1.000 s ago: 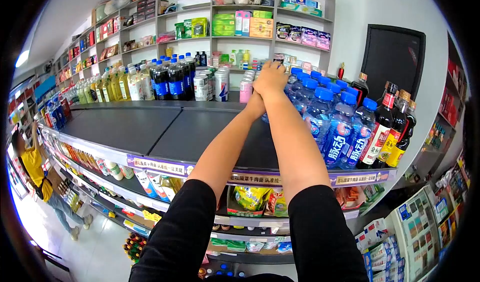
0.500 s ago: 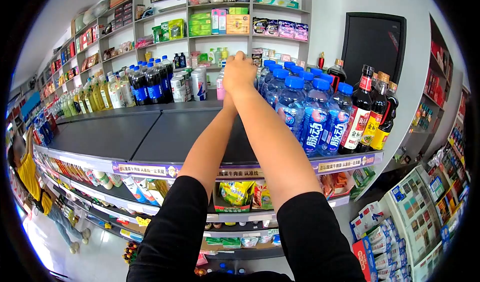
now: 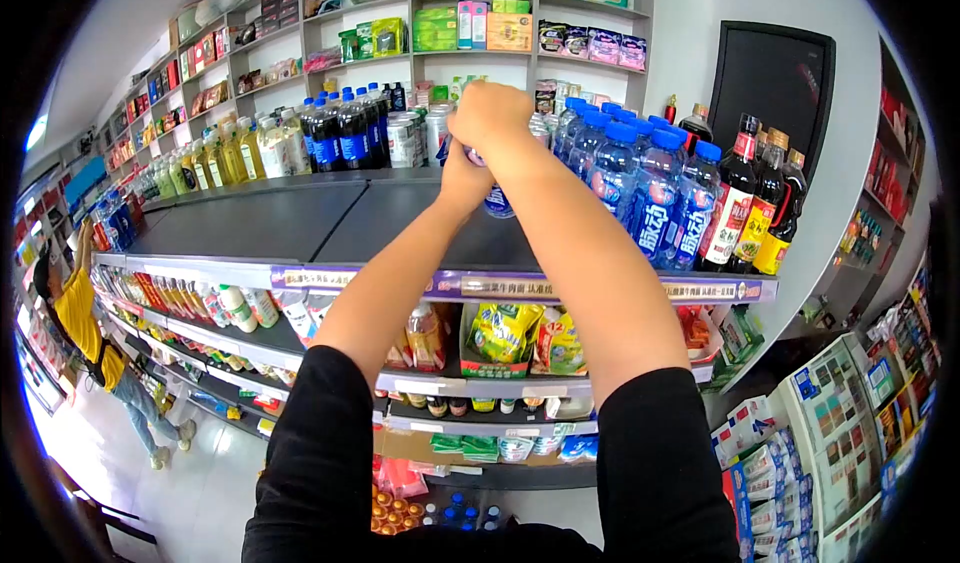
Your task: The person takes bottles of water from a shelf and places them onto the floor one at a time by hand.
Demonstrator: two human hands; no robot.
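Observation:
A drink bottle with a blue label (image 3: 499,203) shows its lower part below my hands, above the dark top shelf. My left hand (image 3: 464,179) is closed around its side. Over its upper end my right hand (image 3: 492,115) is closed in a fist, hiding the cap. To the right stand several clear blue-capped drink bottles (image 3: 654,203) in rows. Left of my hands are cans (image 3: 404,139) and dark cola bottles with blue caps (image 3: 354,135).
Soy sauce bottles (image 3: 724,203) stand at the shelf's right end. Oil-coloured bottles (image 3: 228,153) line its back left. Lower shelves hold snack packets (image 3: 503,333). A person in a yellow top (image 3: 82,318) stands at the far left, with an arm raised to the shelf.
My view has shifted, so the shelf appears further right and higher. My hands have drawn apart slightly, the right above the left, and the blue-labelled bottle now shows beneath them.

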